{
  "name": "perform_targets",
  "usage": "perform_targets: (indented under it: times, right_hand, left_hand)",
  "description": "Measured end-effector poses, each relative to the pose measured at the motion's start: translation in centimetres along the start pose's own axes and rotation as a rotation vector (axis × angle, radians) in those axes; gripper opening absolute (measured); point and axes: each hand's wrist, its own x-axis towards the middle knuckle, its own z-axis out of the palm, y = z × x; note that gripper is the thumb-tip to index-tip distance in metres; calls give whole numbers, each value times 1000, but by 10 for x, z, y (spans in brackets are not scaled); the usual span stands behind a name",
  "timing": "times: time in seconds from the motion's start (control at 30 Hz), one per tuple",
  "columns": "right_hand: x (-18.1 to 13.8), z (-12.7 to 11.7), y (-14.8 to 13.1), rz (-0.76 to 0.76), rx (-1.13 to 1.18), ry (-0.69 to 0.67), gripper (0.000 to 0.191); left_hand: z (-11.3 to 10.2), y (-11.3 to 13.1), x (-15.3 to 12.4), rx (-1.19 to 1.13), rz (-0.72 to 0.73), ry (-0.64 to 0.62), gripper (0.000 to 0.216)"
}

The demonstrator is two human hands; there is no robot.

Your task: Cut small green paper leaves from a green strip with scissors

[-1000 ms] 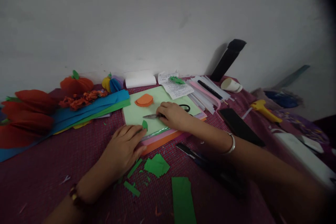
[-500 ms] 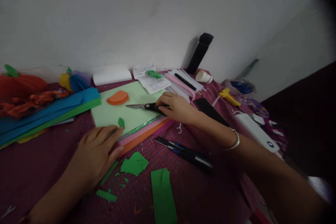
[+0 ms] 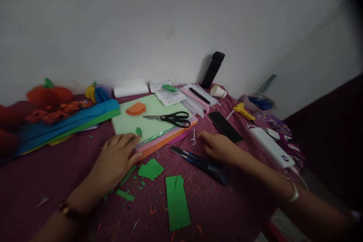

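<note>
My left hand (image 3: 120,159) lies with its fingers outstretched on the near left corner of a stack of coloured paper, whose top sheet (image 3: 126,121) is pale green. A small green paper leaf (image 3: 138,131) is at its fingertips. Black-handled scissors (image 3: 176,118) rest on the stack with their blades apart, touched by neither hand. To their right, my right hand (image 3: 217,146) hovers over the cloth, fingers loosely bent and apart, nothing visible in them. Below it lies a blue-and-black utility knife (image 3: 201,164); a white floss pick (image 3: 193,137) is just left of its fingertips.
Orange paper petals (image 3: 136,108) sit on the pale sheet. Green paper pieces (image 3: 178,202) and scraps lie in front. A dark phone (image 3: 225,126), yellow glue gun (image 3: 244,111) and white power bank (image 3: 270,146) are at right. Blue crepe paper (image 3: 70,117) and paper pumpkins (image 3: 49,95) are at left.
My right hand has let go of the scissors, leaving them on the paper, and moved right and nearer to me. My left hand stays by the green leaf. The view has shifted slightly.
</note>
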Motion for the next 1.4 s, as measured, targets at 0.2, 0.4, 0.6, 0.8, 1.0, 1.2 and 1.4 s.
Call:
perform_targets:
  times: [0.2,0.4,0.6,0.8,1.0,1.2,1.4]
  right_hand:
    - [17,-25,-7,43,1271,9,9]
    - [65,-14,-70,-91,1695,-129,32]
    - [129,30,-110,-182,1532,-177,26]
    - [162,49,-109,-188,1210,-82,7]
    - [170,50,-106,-155,1038,36,10]
    - [173,58,-104,-215,987,44,14]
    - [172,59,-106,-291,858,138,16]
  left_hand:
    - [-6,12,0,-13,-75,15,39]
    - [-5,20,2,-52,-144,32,37]
    - [0,21,5,-81,-177,70,37]
    - [5,22,8,-71,-206,75,37]
    - [13,16,8,48,-135,148,43]
    - [14,10,9,123,-82,157,43]
    - [14,10,8,128,-89,139,42]
